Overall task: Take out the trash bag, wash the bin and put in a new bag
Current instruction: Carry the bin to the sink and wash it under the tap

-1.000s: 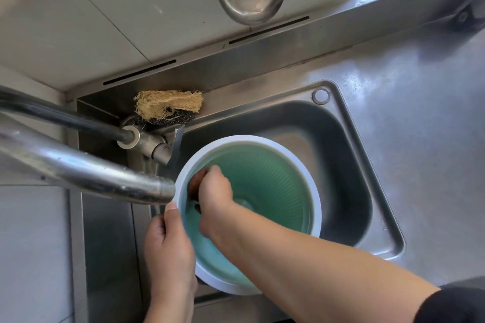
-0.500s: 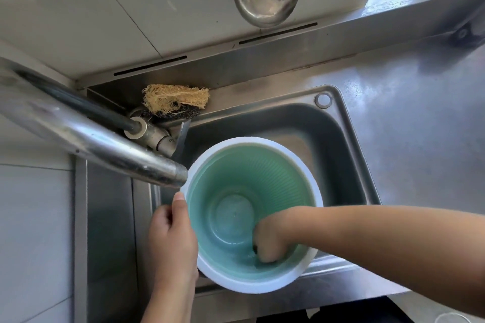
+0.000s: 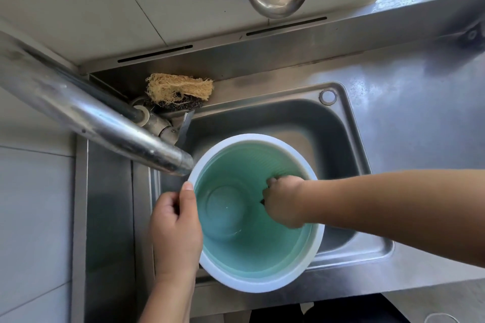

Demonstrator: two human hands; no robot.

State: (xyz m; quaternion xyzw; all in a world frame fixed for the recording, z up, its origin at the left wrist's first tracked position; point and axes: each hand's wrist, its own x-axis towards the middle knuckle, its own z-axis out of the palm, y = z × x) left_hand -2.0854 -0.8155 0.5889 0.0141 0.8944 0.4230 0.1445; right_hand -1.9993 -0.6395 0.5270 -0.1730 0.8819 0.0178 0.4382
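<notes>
The bin (image 3: 252, 241), white outside and green within, stands upright in the steel sink (image 3: 349, 139) set into the bench (image 3: 409, 102), nearer the sink's front-left corner, with a little water pooled on its floor. The left hand (image 3: 174, 228) holds the bin's left rim, thumb laid along the rim's top and fingers curled on the outer wall. The right hand (image 3: 283, 202) reaches inside, fingers clenched against the ribbed right wall; something dark shows under them, too hidden to identify. The faucet (image 3: 115, 126) spout ends just over the rim's left edge. A loofah scrubber (image 3: 179, 88) lies at the sink's back-left corner.
</notes>
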